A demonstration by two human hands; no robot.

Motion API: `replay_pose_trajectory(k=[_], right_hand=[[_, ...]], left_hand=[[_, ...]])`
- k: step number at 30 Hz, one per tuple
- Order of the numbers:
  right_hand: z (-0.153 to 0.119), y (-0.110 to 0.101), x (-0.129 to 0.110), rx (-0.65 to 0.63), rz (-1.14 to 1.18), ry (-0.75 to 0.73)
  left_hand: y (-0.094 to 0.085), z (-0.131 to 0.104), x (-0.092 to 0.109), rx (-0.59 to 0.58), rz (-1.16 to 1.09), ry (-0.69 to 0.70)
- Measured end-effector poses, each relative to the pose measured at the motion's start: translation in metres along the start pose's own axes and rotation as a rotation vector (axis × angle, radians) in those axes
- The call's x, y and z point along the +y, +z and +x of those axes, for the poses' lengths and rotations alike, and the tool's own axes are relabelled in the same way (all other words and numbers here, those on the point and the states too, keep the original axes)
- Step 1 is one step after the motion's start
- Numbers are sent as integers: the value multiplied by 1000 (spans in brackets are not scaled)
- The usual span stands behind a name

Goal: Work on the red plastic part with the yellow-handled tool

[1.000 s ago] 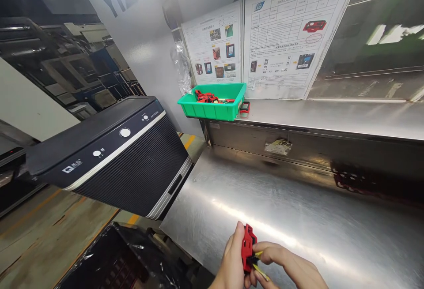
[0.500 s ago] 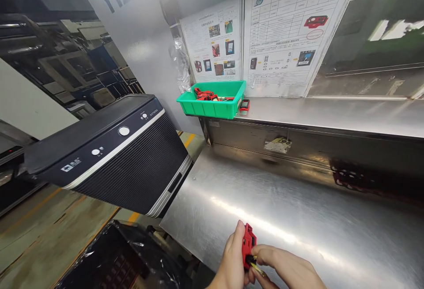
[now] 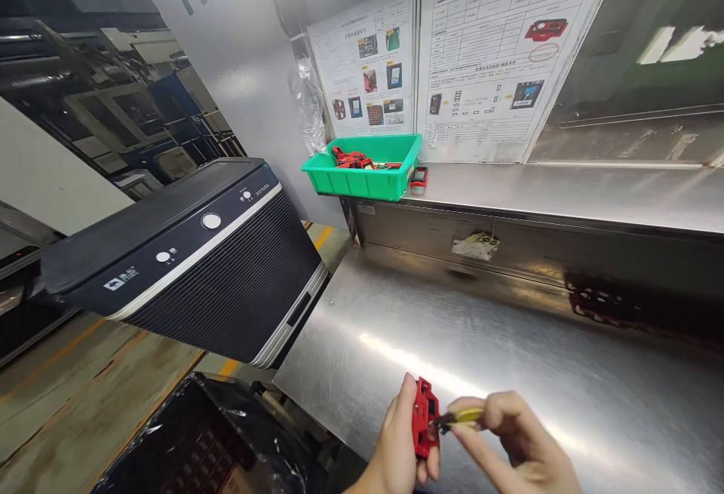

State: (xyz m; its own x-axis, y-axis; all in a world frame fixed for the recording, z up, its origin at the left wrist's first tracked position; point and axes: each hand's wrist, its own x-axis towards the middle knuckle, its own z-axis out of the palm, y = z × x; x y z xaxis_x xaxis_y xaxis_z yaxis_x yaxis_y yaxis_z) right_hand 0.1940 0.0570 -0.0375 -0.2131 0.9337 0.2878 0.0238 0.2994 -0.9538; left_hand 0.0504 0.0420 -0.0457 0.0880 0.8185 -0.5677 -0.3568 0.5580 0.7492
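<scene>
My left hand grips a small red plastic part upright at the bottom of the view, just above the near edge of the steel worktable. My right hand pinches a thin yellow tool whose dark tip touches the right side of the red part. Both wrists are cut off by the bottom of the frame.
A green bin holding several red parts sits on the raised steel shelf, with one red part beside it. Instruction sheets hang behind. A black machine stands at left; a black lined crate sits below.
My right hand has lifted and swung to the right, bringing the yellow tool from below the red part to level beside it. The left hand keeps holding the part.
</scene>
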Motion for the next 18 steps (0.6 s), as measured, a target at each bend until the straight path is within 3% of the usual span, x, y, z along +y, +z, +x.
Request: replay_pose_trajectory(k=[2, 5, 9, 14, 18], right_hand=[[7, -14, 6, 123, 118, 141], [16, -29, 24, 198, 269, 360], [12, -24, 64, 228, 204, 560], [-5, -10, 97, 259, 127, 591], [-11, -18, 70, 237, 132, 478]], left_hand=[[0, -1, 2, -2, -56, 1], [1, -6, 7, -56, -107, 6], [2, -10, 15, -115, -109, -4], [0, -7, 16, -97, -102, -28], [0, -5, 13, 7, -78, -9]])
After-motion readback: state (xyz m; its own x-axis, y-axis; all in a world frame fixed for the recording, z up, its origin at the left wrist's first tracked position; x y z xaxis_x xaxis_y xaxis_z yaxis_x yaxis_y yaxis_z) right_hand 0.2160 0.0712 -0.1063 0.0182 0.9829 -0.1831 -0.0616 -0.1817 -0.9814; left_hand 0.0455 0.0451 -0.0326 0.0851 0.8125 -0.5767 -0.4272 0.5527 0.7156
